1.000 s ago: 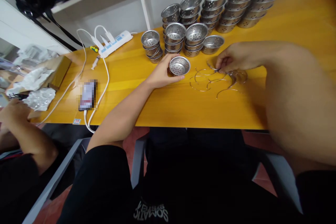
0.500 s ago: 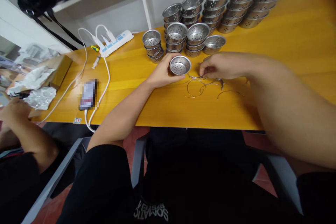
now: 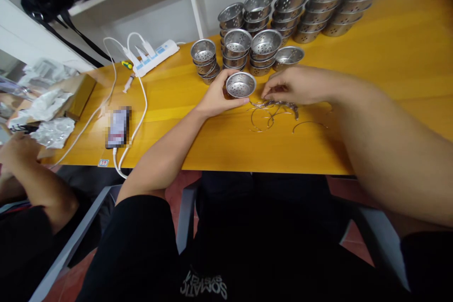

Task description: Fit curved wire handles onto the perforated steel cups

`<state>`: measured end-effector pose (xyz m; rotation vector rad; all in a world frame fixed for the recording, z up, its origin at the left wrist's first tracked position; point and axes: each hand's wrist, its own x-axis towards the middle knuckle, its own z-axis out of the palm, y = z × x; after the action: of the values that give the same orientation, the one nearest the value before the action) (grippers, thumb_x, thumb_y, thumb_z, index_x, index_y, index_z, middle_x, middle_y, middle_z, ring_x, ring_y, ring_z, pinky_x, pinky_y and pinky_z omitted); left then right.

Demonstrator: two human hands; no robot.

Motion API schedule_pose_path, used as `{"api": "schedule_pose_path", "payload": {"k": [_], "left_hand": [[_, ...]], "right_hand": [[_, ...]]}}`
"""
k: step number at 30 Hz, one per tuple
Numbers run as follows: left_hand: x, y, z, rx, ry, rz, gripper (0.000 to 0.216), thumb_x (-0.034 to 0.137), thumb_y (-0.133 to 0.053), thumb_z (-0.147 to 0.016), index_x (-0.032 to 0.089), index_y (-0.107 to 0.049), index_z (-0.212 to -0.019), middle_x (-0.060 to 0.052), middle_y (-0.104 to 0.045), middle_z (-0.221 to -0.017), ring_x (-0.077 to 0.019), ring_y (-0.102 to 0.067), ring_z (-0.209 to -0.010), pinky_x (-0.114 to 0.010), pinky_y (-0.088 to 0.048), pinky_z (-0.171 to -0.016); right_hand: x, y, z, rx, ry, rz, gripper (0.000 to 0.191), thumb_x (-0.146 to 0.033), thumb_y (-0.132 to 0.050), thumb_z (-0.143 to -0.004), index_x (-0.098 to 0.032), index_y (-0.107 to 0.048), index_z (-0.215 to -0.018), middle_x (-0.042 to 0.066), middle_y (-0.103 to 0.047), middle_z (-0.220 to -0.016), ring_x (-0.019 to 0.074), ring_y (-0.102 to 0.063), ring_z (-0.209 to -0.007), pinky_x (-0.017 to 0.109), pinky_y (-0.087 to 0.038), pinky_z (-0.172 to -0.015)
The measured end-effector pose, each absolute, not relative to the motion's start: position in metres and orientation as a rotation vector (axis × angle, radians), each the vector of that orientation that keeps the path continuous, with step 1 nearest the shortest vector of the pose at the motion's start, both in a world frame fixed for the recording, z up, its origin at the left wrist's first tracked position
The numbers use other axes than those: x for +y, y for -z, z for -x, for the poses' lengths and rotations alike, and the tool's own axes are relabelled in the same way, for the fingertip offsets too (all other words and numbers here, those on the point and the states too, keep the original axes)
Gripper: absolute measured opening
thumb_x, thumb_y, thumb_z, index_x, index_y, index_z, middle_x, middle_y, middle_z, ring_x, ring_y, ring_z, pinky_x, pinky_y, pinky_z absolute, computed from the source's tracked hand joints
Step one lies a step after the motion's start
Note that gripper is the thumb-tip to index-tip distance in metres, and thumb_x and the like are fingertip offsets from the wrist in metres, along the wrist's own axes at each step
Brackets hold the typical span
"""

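My left hand (image 3: 216,98) is wrapped round a small perforated steel cup (image 3: 241,84) standing on the yellow table (image 3: 219,141). Just to its right, my right hand (image 3: 293,86) has its fingers pinched together over a heap of thin wire rings (image 3: 279,112) that lie loose on the table. The pinch touches one wire at the heap's left end. Both forearms reach in from the near edge.
Stacks of the same steel cups (image 3: 264,52) stand behind the hands, and taller stacks (image 3: 329,0) run to the back right. A white power strip (image 3: 155,53), cables and a phone (image 3: 118,127) lie at the left. Another person's arm (image 3: 31,174) and crumpled wrapping (image 3: 53,130) are at far left.
My right hand has slid left along the table, dragging the wire rings closer to the cup. The left hand has kept hold of the cup and lifted it slightly.
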<state>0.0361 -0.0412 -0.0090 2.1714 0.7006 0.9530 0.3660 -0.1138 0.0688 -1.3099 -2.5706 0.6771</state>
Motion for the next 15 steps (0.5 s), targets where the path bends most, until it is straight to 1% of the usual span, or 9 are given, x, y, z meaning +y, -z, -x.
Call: {"api": "schedule_pose_path", "payload": {"k": [4, 6, 8, 10, 12, 13, 15], "left_hand": [[-0.041, 0.01, -0.037, 0.658, -0.98, -2.165, 0.113, 0.1, -0.104, -0.087, 0.025, -0.067, -0.163, -0.02, -0.083, -0.165, -0.0369, -0.085, -0.153, -0.053, -0.073, -0.132], [-0.038, 0.013, -0.036, 0.641, -1.003, -2.179, 0.11, 0.099, -0.104, -0.089, 0.025, -0.069, -0.162, -0.019, -0.082, -0.163, -0.0369, -0.085, -0.151, -0.055, -0.073, -0.132], [-0.034, 0.015, -0.035, 0.657, -1.021, -2.225, 0.106, 0.096, -0.107, -0.089, 0.026, -0.071, -0.16, -0.019, -0.081, -0.16, -0.0384, -0.084, -0.15, -0.059, -0.071, -0.134], [-0.027, 0.019, -0.034, 0.683, -1.031, -2.298, 0.105, 0.092, -0.113, -0.086, 0.027, -0.074, -0.159, -0.017, -0.079, -0.157, -0.0416, -0.082, -0.151, -0.065, -0.068, -0.138], [-0.02, 0.024, -0.033, 0.687, -1.045, -2.349, 0.107, 0.091, -0.116, -0.082, 0.028, -0.075, -0.159, -0.017, -0.078, -0.156, -0.0443, -0.08, -0.154, -0.07, -0.064, -0.143], [-0.018, 0.027, -0.033, 0.677, -1.05, -2.355, 0.107, 0.092, -0.116, -0.082, 0.028, -0.075, -0.159, -0.016, -0.077, -0.156, -0.0445, -0.079, -0.155, -0.07, -0.063, -0.144], [-0.013, 0.032, -0.034, 0.644, -1.064, -2.324, 0.107, 0.094, -0.111, -0.087, 0.028, -0.072, -0.162, -0.016, -0.076, -0.158, -0.0428, -0.079, -0.155, -0.068, -0.064, -0.143]], "right_hand": [[-0.11, -0.06, -0.374, -2.43, -0.684, 1.198, 0.043, -0.068, -0.082, -0.125, -0.029, -0.099, -0.132, 0.014, -0.095, -0.124, 0.0399, -0.086, -0.109, 0.059, -0.066, -0.103], [-0.107, -0.056, -0.377, -2.37, -0.677, 1.143, 0.049, -0.075, -0.082, -0.125, -0.029, -0.099, -0.133, 0.014, -0.095, -0.121, 0.0401, -0.084, -0.109, 0.059, -0.067, -0.103], [-0.104, -0.051, -0.378, -2.32, -0.662, 1.125, 0.051, -0.079, -0.081, -0.124, -0.032, -0.099, -0.133, 0.012, -0.094, -0.117, 0.0388, -0.082, -0.105, 0.058, -0.068, -0.099], [-0.102, -0.046, -0.376, -2.265, -0.642, 1.135, 0.05, -0.08, -0.08, -0.124, -0.034, -0.098, -0.132, 0.01, -0.091, -0.111, 0.0363, -0.079, -0.098, 0.056, -0.067, -0.096], [-0.101, -0.041, -0.374, -2.198, -0.635, 1.151, 0.046, -0.077, -0.08, -0.125, -0.034, -0.096, -0.13, 0.009, -0.088, -0.107, 0.0336, -0.075, -0.092, 0.054, -0.065, -0.093], [-0.1, -0.04, -0.372, -2.16, -0.639, 1.159, 0.043, -0.074, -0.081, -0.125, -0.033, -0.095, -0.128, 0.009, -0.087, -0.105, 0.0324, -0.073, -0.09, 0.053, -0.063, -0.091], [-0.101, -0.038, -0.369, -2.098, -0.667, 1.157, 0.036, -0.067, -0.083, -0.125, -0.033, -0.093, -0.128, 0.009, -0.085, -0.103, 0.031, -0.07, -0.087, 0.052, -0.061, -0.088]]}}
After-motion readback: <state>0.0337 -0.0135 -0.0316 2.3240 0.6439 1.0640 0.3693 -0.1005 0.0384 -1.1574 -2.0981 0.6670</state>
